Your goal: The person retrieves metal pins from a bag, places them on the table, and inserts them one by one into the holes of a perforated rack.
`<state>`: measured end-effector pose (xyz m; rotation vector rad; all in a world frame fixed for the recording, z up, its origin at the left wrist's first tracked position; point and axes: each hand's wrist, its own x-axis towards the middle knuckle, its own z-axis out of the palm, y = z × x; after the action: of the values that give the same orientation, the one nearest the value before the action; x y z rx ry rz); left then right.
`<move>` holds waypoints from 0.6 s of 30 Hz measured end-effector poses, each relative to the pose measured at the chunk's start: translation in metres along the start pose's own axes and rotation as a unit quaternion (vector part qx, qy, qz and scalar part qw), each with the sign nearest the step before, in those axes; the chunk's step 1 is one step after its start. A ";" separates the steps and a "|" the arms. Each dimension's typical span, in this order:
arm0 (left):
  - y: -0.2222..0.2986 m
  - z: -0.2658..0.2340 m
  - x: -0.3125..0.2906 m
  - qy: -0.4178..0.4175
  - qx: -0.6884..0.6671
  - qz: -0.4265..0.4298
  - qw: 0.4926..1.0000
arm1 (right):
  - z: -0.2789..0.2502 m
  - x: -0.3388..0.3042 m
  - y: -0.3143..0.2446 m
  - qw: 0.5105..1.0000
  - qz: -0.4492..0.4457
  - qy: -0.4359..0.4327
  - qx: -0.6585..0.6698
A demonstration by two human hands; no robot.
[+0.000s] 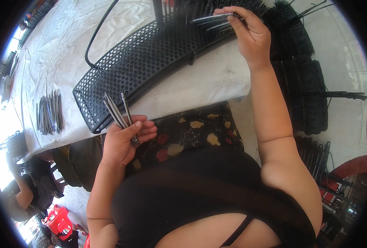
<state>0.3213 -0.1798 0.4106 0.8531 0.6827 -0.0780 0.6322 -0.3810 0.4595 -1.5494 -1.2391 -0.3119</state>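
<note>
Low in front of me, my left hand [130, 134] is closed round a small bundle of thin grey metal strips [115, 109], their ends fanning up past the thumb. One strip [126, 107] stands apart from the others in that hand. Farther off to the right, my right hand [251, 37] pinches thin metal strips [212, 18] between thumb and fingers, above the far right part of a black perforated metal rack [130, 56]. More dark strips stand or lie close by there; how many are in the hand I cannot tell.
The rack lies across a table with a pale wrinkled cover [47, 53]. At the left lies another pile of metal strips [49, 112]. Stacked black wire parts [301, 95] stand to the right. Another person [26, 190] sits at lower left, near a red plastic chair [59, 221].
</note>
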 end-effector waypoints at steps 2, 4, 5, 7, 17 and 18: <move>0.001 -0.001 0.001 0.001 0.002 -0.002 1.000 | 0.000 0.000 0.000 1.000 0.014 0.015 0.005; 0.000 -0.002 0.001 0.001 0.009 -0.006 1.000 | -0.002 -0.002 -0.001 0.999 0.025 0.018 -0.020; 0.000 -0.001 0.000 0.001 0.008 -0.005 1.000 | 0.000 -0.003 0.000 0.999 0.024 0.018 -0.020; 0.000 0.000 0.001 0.008 0.011 -0.003 1.000 | 0.003 -0.004 0.001 0.998 0.048 0.020 -0.032; 0.004 0.000 0.000 0.021 0.023 -0.006 0.999 | 0.010 -0.011 0.002 0.988 0.092 0.110 -0.059; 0.004 0.000 0.000 0.020 0.019 -0.007 1.000 | 0.011 -0.011 0.000 0.988 0.085 0.106 -0.080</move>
<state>0.3224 -0.1770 0.4128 0.8888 0.7267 -0.0870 0.6238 -0.3778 0.4471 -1.6989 -0.9287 -0.4615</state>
